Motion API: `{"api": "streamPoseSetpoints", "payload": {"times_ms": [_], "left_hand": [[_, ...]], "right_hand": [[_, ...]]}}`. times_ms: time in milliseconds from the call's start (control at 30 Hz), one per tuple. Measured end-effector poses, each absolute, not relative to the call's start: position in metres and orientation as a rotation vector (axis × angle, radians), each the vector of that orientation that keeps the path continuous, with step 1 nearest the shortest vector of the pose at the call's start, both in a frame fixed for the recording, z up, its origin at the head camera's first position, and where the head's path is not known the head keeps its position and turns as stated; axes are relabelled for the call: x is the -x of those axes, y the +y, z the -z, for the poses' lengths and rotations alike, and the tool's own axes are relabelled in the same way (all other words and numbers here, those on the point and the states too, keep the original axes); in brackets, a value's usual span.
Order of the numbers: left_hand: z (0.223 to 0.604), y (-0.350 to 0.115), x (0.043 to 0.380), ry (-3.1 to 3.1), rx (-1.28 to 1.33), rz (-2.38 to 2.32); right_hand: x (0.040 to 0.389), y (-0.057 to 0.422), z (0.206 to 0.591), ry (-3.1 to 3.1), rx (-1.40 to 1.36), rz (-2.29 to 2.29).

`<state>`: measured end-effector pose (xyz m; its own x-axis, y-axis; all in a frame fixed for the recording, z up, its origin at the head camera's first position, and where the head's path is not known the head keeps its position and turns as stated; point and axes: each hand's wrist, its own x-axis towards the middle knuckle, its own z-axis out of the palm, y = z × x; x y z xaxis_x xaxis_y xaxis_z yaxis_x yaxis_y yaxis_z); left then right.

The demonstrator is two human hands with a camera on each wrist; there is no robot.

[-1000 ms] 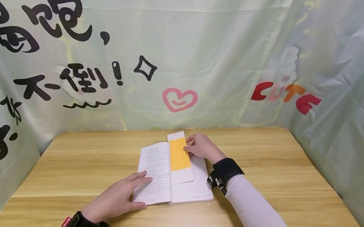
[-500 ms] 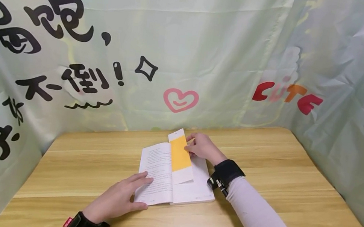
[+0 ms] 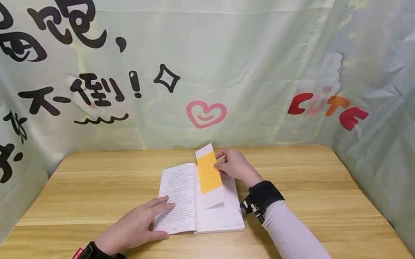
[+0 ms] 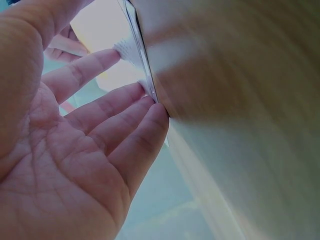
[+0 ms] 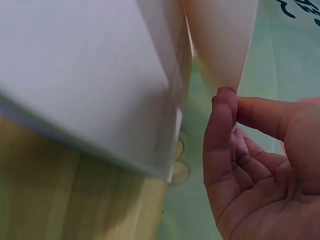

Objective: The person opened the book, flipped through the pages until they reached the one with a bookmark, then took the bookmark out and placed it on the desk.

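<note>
An open book (image 3: 180,195) lies on the table, with printed text on its left page and a mostly blank right page. Over the right page, near the fold, is a yellow-and-white bookmark (image 3: 210,173) with a small hole at its top end. My right hand (image 3: 237,166) pinches the bookmark's right edge between thumb and finger; in the right wrist view the bookmark (image 5: 225,40) stands apart from the page (image 5: 90,75). My left hand (image 3: 137,224) rests on the left page's lower-left edge, its fingers extended. The left wrist view shows those fingertips (image 4: 159,111) touching the book's edge.
The wooden table (image 3: 107,182) extends around the book on all sides. A pale printed cloth (image 3: 258,66) with lettering and a pink heart hangs behind the table and along both sides.
My right hand has lifted the bookmark and shifted it slightly up and right, away from the fold. My left hand and the book have stayed nearly in place.
</note>
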<state>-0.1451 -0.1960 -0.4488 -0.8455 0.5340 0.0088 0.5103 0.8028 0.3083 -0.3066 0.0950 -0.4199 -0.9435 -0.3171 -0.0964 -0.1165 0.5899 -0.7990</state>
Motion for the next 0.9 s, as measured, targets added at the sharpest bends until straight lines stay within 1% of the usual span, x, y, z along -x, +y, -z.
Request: {"api": "streamPoseSetpoints", "payload": {"times_ms": [500,900], "left_hand": [[0.451,-0.198,0.145,2.9,-0.867,-0.467],[0.449,-0.201,0.143,2.918,-0.864,-0.466]], "right_hand": [[0.307,0.143,0.409,2.569,0.337,1.388],[0.3,0.202,0.406,2.624,0.318,1.397]]}}
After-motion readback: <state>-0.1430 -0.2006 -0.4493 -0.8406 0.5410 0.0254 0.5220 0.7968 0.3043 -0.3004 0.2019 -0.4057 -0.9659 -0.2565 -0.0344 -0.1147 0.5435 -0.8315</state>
